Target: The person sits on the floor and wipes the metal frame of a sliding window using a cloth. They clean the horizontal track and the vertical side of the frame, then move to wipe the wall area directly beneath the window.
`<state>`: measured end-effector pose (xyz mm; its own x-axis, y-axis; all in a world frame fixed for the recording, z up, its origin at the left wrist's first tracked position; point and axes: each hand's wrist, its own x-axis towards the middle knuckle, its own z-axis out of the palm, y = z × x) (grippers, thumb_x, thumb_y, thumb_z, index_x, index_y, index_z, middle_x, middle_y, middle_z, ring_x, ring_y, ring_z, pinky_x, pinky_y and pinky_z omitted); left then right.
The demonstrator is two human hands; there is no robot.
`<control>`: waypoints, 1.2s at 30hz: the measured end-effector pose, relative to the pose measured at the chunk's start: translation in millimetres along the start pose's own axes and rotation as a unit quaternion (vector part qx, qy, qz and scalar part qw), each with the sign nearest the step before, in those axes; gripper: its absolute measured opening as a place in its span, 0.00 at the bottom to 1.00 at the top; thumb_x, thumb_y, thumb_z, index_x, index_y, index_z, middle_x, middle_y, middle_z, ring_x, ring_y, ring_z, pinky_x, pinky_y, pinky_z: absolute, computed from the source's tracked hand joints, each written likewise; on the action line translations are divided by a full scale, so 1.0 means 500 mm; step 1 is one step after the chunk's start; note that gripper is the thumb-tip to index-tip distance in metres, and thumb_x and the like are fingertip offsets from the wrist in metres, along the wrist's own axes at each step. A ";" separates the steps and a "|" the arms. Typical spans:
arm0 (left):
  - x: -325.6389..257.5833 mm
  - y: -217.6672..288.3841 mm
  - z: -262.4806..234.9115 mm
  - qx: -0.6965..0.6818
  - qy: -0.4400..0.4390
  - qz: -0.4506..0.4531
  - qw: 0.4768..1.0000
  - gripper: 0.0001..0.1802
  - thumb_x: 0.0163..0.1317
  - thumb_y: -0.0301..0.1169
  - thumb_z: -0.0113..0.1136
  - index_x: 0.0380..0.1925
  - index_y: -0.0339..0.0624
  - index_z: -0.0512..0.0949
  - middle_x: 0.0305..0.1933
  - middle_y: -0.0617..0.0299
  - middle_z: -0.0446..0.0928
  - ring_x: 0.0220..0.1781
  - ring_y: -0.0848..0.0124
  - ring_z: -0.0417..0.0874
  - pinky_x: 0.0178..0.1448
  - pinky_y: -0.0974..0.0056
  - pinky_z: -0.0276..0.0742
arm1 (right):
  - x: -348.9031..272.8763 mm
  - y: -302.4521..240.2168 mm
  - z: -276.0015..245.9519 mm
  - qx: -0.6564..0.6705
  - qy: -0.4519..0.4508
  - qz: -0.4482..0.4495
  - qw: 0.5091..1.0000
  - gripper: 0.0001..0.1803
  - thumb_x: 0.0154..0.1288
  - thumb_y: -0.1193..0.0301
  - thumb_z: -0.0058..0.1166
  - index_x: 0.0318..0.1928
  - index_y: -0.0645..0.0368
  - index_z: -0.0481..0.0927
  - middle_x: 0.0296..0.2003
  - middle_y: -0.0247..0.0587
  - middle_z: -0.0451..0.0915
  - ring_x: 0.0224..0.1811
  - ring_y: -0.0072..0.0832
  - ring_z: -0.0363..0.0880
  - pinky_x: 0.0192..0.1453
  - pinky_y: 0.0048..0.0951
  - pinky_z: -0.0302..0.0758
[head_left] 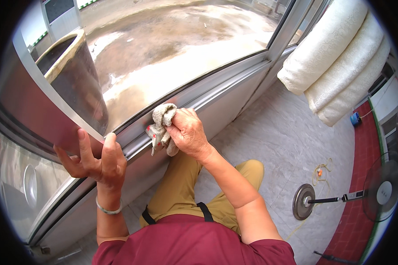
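A bunched grey-beige cloth (163, 115) with small red marks is gripped in my right hand (189, 132). It lies against the silver metal track of the window frame (208, 93), and one end hangs over the near edge. My left hand (95, 159) is raised with its fingers spread, close to the corner of the upright sash edge (70, 104). Its fingertips are at or just in front of the frame; whether they press on it I cannot tell. A pale bangle (109, 207) circles my left wrist.
Beyond the glass stands a large dark pot (82, 79) with a light rim. A cream patterned curtain (327, 57) hangs at the upper right. On the grey tiled floor (269, 132) to the right are a standing fan (304, 202) and a thin yellow cord (316, 176).
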<state>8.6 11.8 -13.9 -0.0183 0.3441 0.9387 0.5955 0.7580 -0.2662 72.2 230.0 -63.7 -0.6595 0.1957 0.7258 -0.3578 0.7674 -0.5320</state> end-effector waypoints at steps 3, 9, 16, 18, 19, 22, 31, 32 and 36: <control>0.000 0.002 -0.001 0.000 -0.003 0.001 1.000 0.08 0.57 0.22 0.61 0.28 0.52 0.83 0.71 0.55 0.62 0.75 0.33 0.49 0.60 0.48 0.70 | -0.017 0.021 -0.018 0.172 0.031 0.152 0.973 0.10 0.63 0.75 0.58 0.46 0.58 0.81 0.38 0.38 0.82 0.44 0.35 0.79 0.53 0.34 0.74; 0.003 0.016 -0.001 0.024 0.001 -0.008 1.000 0.08 0.55 0.21 0.64 0.31 0.50 0.83 0.70 0.55 0.63 0.76 0.35 0.49 0.64 0.47 0.75 | -0.044 0.070 -0.150 0.497 0.161 0.275 0.807 0.16 0.70 0.78 0.47 0.56 0.62 0.77 0.48 0.37 0.82 0.51 0.28 0.81 0.59 0.31 0.77; -0.011 0.003 -0.001 0.079 -0.013 -0.003 0.997 0.07 0.59 0.26 0.64 0.34 0.54 0.84 0.71 0.53 0.63 0.76 0.35 0.49 0.68 0.44 0.71 | -0.070 0.144 -0.240 0.566 0.233 0.315 0.725 0.18 0.75 0.69 0.43 0.61 0.61 0.73 0.52 0.40 0.80 0.55 0.33 0.79 0.64 0.38 0.74; -0.014 0.007 0.005 0.080 -0.006 -0.007 0.997 0.06 0.59 0.27 0.64 0.33 0.56 0.84 0.71 0.53 0.63 0.75 0.35 0.52 0.69 0.40 0.68 | -0.071 0.176 -0.262 0.570 0.211 0.307 0.732 0.21 0.78 0.60 0.40 0.60 0.60 0.72 0.52 0.39 0.80 0.55 0.34 0.79 0.63 0.38 0.74; -0.012 0.003 0.001 0.089 -0.011 -0.003 0.996 0.06 0.60 0.27 0.64 0.33 0.56 0.84 0.71 0.54 0.63 0.74 0.35 0.53 0.69 0.39 0.67 | -0.062 0.173 -0.278 0.586 0.181 0.306 0.728 0.23 0.78 0.57 0.40 0.60 0.60 0.72 0.51 0.39 0.80 0.54 0.34 0.79 0.63 0.38 0.74; 0.001 0.004 0.000 0.076 -0.010 0.004 0.997 0.06 0.61 0.27 0.64 0.34 0.55 0.84 0.70 0.53 0.64 0.75 0.41 0.54 0.74 0.41 0.65 | -0.045 0.198 -0.306 0.553 0.214 0.346 0.727 0.19 0.74 0.60 0.49 0.58 0.58 0.72 0.45 0.38 0.79 0.45 0.33 0.82 0.51 0.38 0.82; -0.027 -0.012 -0.014 0.104 -0.049 0.013 0.993 0.03 0.65 0.31 0.64 0.37 0.52 0.85 0.70 0.47 0.64 0.71 0.43 0.61 0.66 0.51 0.76 | 0.070 0.410 -0.524 -0.405 0.066 0.238 0.880 0.24 0.56 0.76 0.60 0.54 0.42 0.82 0.37 0.44 0.83 0.41 0.42 0.83 0.45 0.40 0.79; -0.033 -0.013 -0.016 0.107 -0.057 0.010 0.993 0.03 0.66 0.31 0.64 0.37 0.51 0.85 0.69 0.46 0.64 0.70 0.44 0.62 0.66 0.52 0.76 | 0.089 0.437 -0.550 -0.511 0.053 0.162 0.843 0.24 0.54 0.76 0.59 0.52 0.39 0.83 0.36 0.46 0.82 0.40 0.45 0.82 0.43 0.42 0.78; -0.053 -0.015 -0.025 0.114 -0.083 -0.006 0.990 0.04 0.66 0.28 0.63 0.39 0.44 0.84 0.70 0.42 0.61 0.59 0.54 0.76 0.56 0.58 0.84 | 0.169 0.503 -0.598 -0.657 -0.027 0.042 0.752 0.18 0.54 0.79 0.56 0.40 0.39 0.86 0.35 0.40 0.76 0.34 0.43 0.80 0.39 0.44 0.77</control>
<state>14.8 -9.9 -33.9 -0.1666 0.4061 0.8985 0.3972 0.8617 -0.3158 124.2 622.0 -5.5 -0.6826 0.2786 0.6756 0.6247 0.7021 0.3417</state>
